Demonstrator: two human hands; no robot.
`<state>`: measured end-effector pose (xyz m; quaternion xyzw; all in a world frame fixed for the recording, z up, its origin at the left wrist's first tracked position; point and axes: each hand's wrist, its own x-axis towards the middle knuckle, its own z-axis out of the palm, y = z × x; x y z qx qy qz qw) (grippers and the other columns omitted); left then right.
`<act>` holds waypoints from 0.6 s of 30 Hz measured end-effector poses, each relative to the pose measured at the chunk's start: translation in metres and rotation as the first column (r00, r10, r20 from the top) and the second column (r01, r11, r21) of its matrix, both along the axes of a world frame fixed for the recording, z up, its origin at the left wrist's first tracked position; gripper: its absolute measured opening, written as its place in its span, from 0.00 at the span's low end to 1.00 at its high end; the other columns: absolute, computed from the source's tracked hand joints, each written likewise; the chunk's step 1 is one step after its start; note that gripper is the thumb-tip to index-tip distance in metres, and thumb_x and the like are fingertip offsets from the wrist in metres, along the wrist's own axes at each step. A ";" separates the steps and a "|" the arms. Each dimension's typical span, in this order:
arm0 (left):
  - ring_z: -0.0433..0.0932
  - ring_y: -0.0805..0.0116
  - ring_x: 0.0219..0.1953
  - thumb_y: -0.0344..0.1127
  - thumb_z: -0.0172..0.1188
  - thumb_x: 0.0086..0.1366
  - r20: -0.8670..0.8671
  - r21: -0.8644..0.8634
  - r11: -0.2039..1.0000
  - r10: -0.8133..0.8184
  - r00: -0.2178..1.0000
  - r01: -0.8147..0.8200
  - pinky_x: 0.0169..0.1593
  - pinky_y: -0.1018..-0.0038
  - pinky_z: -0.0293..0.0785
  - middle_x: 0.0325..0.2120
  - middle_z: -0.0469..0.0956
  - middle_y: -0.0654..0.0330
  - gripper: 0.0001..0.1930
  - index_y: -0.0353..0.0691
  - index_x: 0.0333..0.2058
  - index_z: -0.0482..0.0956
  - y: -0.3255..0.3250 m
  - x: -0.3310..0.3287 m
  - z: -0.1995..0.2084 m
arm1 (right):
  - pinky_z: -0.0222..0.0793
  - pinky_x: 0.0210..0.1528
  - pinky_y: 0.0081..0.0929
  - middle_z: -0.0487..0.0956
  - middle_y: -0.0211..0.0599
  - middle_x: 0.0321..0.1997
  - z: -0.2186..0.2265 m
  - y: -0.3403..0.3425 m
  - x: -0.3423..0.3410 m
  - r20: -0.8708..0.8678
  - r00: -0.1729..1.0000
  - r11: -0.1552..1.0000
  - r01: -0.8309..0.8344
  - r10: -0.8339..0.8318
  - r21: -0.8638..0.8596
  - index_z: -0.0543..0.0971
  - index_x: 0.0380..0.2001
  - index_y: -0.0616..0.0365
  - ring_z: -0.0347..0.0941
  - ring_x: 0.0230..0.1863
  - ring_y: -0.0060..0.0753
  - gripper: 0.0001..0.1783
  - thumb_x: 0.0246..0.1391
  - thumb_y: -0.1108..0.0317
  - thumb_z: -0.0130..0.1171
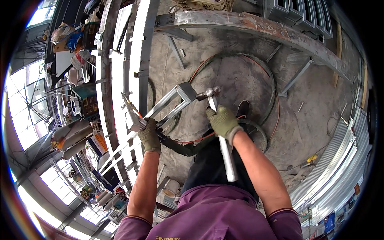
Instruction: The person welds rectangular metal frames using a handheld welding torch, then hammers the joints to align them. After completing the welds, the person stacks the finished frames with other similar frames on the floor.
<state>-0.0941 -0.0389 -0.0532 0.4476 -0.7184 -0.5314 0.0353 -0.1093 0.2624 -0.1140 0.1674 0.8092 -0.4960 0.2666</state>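
My right hand [225,124], in an olive-green work glove, is wrapped round the silver handle of a hammer [227,160]. The hammer's dark, rounded head is at the end corner of a metal frame [168,101] made of square tube; whether it touches I cannot tell. Closed on the near end of that frame is my left hand [150,138], gloved alike, with its fingers partly hidden. A dark hose and a thin orange-red line [192,141] run close by the left hand and across in front of my legs.
Long steel beams [141,52] stand along the left. A rusty steel beam on legs [256,25] crosses the far side. A coiled hose [273,84] lies on the concrete floor [228,76]. Corrugated metal sheets [332,156] are stacked at the right, and a white bucket [171,188] stands near my left side.
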 end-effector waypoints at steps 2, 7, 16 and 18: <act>0.80 0.70 0.25 0.35 0.69 0.67 0.004 -0.023 1.000 0.003 1.000 -0.003 0.27 0.70 0.82 0.30 0.82 0.63 0.06 0.44 0.39 0.81 0.000 0.003 0.001 | 0.78 0.45 0.53 0.84 0.66 0.33 -0.002 0.015 -0.001 0.056 0.997 0.996 -0.042 0.046 -0.078 0.83 0.39 0.68 0.83 0.42 0.69 0.27 0.67 0.48 0.61; 0.80 0.72 0.25 0.34 0.68 0.67 -0.013 -0.004 1.000 0.004 1.000 -0.004 0.28 0.71 0.80 0.30 0.83 0.63 0.05 0.42 0.39 0.83 0.000 0.007 0.002 | 0.78 0.26 0.43 0.82 0.52 0.22 0.002 0.015 -0.014 0.252 0.917 0.923 0.352 -0.308 -0.154 0.81 0.38 0.67 0.82 0.20 0.50 0.28 0.69 0.45 0.63; 0.76 0.75 0.24 0.30 0.69 0.67 -0.047 0.021 0.998 0.054 0.997 -0.053 0.26 0.76 0.76 0.29 0.79 0.64 0.06 0.42 0.39 0.80 0.006 0.004 0.000 | 0.77 0.45 0.52 0.82 0.66 0.31 -0.020 -0.005 0.008 -0.054 0.997 0.995 -0.054 0.059 0.089 0.82 0.38 0.70 0.83 0.39 0.66 0.28 0.66 0.48 0.64; 0.76 0.75 0.24 0.30 0.69 0.67 -0.009 0.013 0.996 0.089 0.996 -0.089 0.27 0.76 0.75 0.29 0.79 0.65 0.06 0.42 0.39 0.79 0.006 0.007 0.003 | 0.76 0.53 0.57 0.84 0.66 0.40 -0.001 0.008 -0.006 0.188 0.973 0.991 -0.122 0.131 -0.058 0.83 0.40 0.64 0.82 0.48 0.69 0.25 0.68 0.48 0.58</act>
